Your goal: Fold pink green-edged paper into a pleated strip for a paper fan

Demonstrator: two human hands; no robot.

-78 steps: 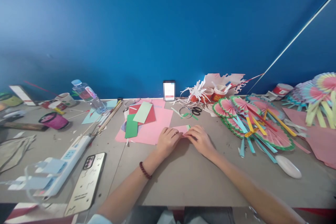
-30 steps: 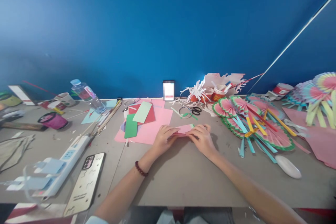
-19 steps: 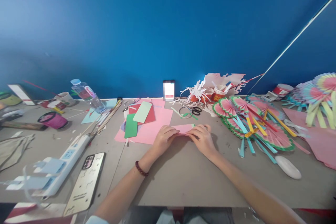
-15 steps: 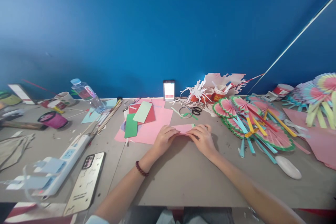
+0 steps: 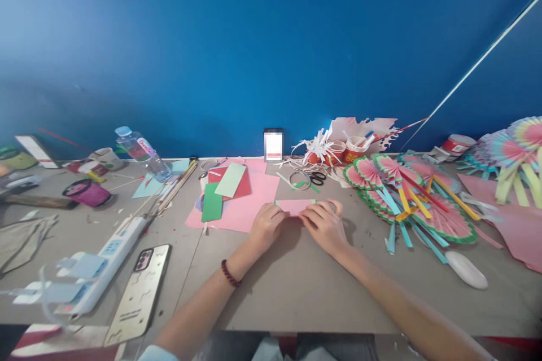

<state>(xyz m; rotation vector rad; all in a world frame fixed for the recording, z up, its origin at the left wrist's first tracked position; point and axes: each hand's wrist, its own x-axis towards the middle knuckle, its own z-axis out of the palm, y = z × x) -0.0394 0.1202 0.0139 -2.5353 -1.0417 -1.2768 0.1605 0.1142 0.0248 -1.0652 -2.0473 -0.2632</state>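
The left hand (image 5: 267,227) and right hand (image 5: 325,227) are pinching the pink paper (image 5: 295,206), seemingly creasing its near edge. Next, the fold is likely needing even pressure.

a narrow strip of pink paper (image 5: 295,206), pale green at both short ends, runs crosswise between the left hand (image 5: 267,225) and the right hand (image 5: 325,227). its far part looks flat and smooth; the near long edge is pinched at both ends by fingertips, which partly cover it. it sits over the counter (image 5: 292,287).
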